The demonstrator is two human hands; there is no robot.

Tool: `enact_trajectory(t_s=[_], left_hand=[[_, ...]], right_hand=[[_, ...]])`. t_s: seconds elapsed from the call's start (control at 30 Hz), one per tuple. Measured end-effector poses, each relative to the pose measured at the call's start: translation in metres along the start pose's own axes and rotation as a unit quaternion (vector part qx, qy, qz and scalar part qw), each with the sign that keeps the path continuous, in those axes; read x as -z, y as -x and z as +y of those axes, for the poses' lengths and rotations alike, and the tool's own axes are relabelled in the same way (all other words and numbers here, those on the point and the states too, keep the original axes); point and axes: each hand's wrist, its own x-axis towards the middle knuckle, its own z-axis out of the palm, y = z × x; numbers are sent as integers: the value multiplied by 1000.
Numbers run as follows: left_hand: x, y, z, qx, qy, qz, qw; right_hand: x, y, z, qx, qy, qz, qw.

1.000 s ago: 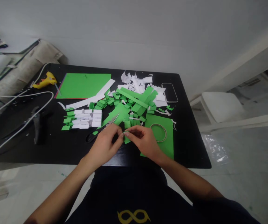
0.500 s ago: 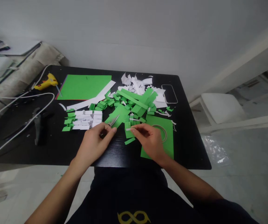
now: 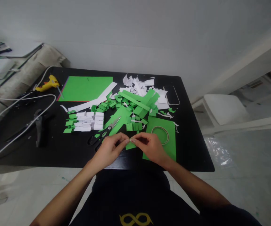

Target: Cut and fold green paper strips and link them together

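Observation:
My left hand (image 3: pixel 110 150) and my right hand (image 3: pixel 150 146) meet fingertip to fingertip over the near edge of the black table (image 3: pixel 55 150). Both pinch a small pale strip between them, above a small green paper piece (image 3: pixel 131 146). Black-handled scissors (image 3: pixel 102 133) lie just left of my left hand, blades pointing to a heap of green paper strips (image 3: pixel 135 105). A green sheet (image 3: pixel 165 147) with a ring of tape (image 3: pixel 161 134) on it lies under my right hand.
A stack of white and green folded pieces (image 3: pixel 85 121) lies at centre left. A large green sheet (image 3: pixel 85 88), a yellow glue gun (image 3: pixel 46 84), white cables (image 3: pixel 19 117), white scraps (image 3: pixel 137 82) and a phone (image 3: pixel 171 94) sit farther back. A white chair (image 3: pixel 222 108) stands right.
My left hand left the scissors on the table and came back to the right hand. Both hands now pinch the small strip together, slightly nearer to me.

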Motion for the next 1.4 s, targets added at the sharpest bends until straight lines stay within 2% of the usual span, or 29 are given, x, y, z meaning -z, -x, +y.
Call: enact_trajectory(t_s=[0.2, 0.33, 0.4, 0.5, 0.63, 0.73, 0.8, 0.9, 1.03, 1.13, 1.3, 1.4], left_hand=[[6, 3, -10, 16, -23, -21, 999], [13, 2, -16, 10, -110, 18, 994], [15, 1, -19, -9, -155, 37, 987], [15, 1, -23, -48, -199, 63, 977], [25, 9, -21, -57, -232, 102, 966], [41, 19, -19, -11, -258, 102, 961], [51, 26, -21, 27, -290, 93, 952], [59, 34, -29, 62, -333, 87, 937], [61, 36, -42, 59, -384, 107, 915], [61, 33, -46, 60, -414, 99, 903], [59, 28, -38, 83, -459, 63, 882], [61, 30, -32, 98, -459, 38, 882]], right_hand=[[8, 0, 3, 32, 111, -10, 993], [48, -9, -5, 35, 154, 20, 987], [73, -12, -9, 21, 236, 7, 971], [100, -11, -11, -31, 361, -49, 931], [105, -3, -3, -68, 445, -103, 887], [101, -1, 0, -74, 463, -121, 875], [100, -2, -3, -66, 457, -115, 879], [99, -3, -13, -33, 410, -92, 907], [93, -3, -23, 58, 283, -83, 954], [86, -2, -27, 100, 201, -90, 970], [79, -1, -31, 62, 85, -105, 989], [78, -3, -31, 31, -10, -116, 993]])
